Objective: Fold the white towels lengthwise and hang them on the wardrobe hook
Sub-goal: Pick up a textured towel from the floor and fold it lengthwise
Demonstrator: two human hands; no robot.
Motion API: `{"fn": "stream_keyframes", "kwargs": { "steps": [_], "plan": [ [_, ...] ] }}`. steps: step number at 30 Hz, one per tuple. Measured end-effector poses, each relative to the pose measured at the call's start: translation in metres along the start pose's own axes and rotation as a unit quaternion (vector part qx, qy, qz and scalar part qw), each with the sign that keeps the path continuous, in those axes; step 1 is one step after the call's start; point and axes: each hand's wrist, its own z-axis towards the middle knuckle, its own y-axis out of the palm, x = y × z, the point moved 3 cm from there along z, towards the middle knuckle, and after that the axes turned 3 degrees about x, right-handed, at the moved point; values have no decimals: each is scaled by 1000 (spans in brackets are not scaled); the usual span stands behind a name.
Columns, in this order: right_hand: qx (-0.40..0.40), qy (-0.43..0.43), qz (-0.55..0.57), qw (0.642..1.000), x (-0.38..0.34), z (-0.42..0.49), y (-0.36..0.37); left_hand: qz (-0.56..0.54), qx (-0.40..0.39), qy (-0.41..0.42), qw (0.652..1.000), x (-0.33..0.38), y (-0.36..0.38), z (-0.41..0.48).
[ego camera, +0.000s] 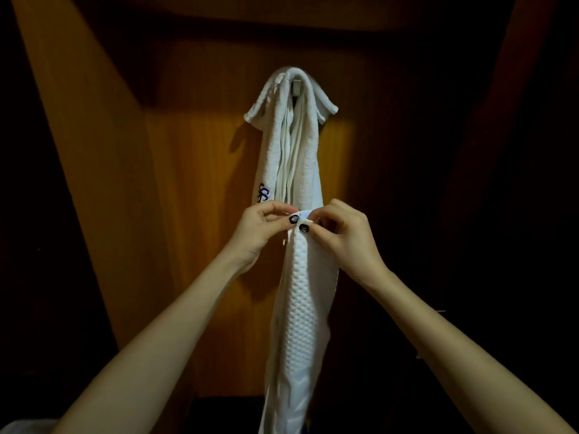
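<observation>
A white towel (pixel 300 324) with a waffle weave, folded into a long narrow strip, hangs down from my two hands in front of me. My left hand (pixel 263 233) pinches its top edge from the left. My right hand (pixel 341 236) pinches the same edge from the right, thumbs nearly touching. Behind and above, several white towels (pixel 291 145) drape over the wardrobe hook (pixel 296 86), whose metal shows under the top fold. One hung towel bears a blue embroidered mark at its left edge.
The wooden back panel of the wardrobe (pixel 194 170) is lit around the hook. A slanted wooden side panel (pixel 81 126) stands at the left. The right side is dark. Something pale (pixel 22 426) lies at the bottom left corner.
</observation>
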Motion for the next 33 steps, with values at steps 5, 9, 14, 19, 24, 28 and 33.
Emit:
{"fn": "stream_keyframes", "kwargs": {
  "steps": [5,9,14,19,24,28,33],
  "plan": [
    [-17,-31,10,999,-2,4,3,4,-27,-4,1000,3,-7,-2],
    [-35,0,45,998,-2,6,7,18,-16,6,1000,3,-5,-2],
    [-72,41,29,996,4,14,9,26,-71,-2,997,5,-8,-5],
    [-103,55,35,992,11,17,14,18,-64,20,998,-8,-5,-5],
    [-141,135,44,980,38,17,-10,-20,-5,2,1000,-7,-27,2],
    [-206,162,55,963,50,8,-16,19,-29,-3,999,-6,-37,8],
    [-194,74,-81,975,42,16,-2,227,52,92,968,-13,-37,8]
  ]
}}
